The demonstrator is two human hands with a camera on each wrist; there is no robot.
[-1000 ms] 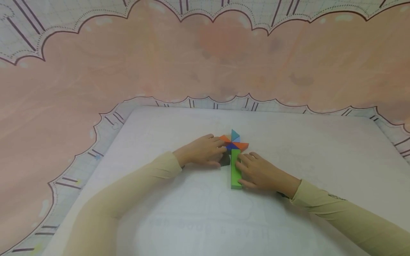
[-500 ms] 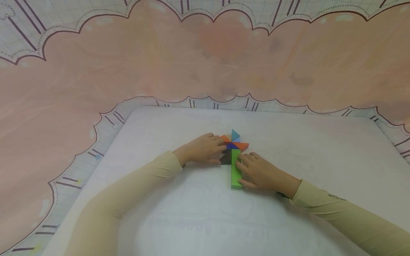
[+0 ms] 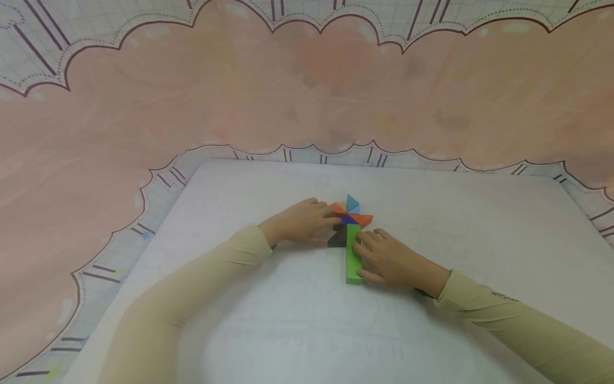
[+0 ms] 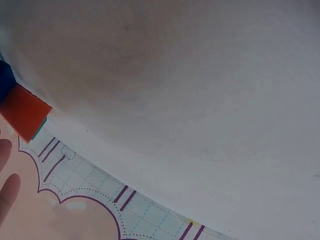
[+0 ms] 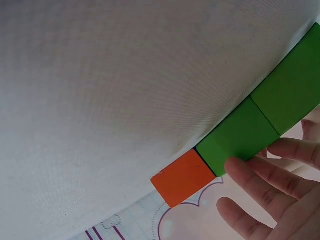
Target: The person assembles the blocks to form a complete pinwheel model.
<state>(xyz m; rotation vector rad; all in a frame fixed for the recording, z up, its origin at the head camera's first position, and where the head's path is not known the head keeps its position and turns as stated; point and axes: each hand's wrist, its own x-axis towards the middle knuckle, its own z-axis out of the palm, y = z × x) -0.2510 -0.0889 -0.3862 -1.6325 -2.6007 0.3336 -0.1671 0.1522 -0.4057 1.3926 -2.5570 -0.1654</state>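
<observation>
In the head view, triangular blocks in orange, blue and light blue form a pinwheel point(image 3: 348, 212). Two green blocks point(image 5: 237, 135) lie end to end below it, like a stem. My right hand point(image 3: 390, 260) rests against the stem's right side, fingers fairly straight. To the left of the stem lies a dark triangular block point(image 3: 338, 239), its long side toward my left hand point(image 3: 306, 221). The left fingertips are at the pinwheel's left edge, the thumb near the dark block. The left wrist view catches only two fingertips, beside an orange block point(image 4: 26, 112).
A white tabletop point(image 3: 268, 314) with faint mirrored lettering bears the blocks. Beyond its back edge hangs a pinkish cloth point(image 3: 307, 101) with a scalloped printed border. A blue block point(image 4: 6, 80) adjoins the orange one.
The dark block has turned and settled flush against the green stem. My left thumb has drawn slightly up and left from it. The right hand stays put.
</observation>
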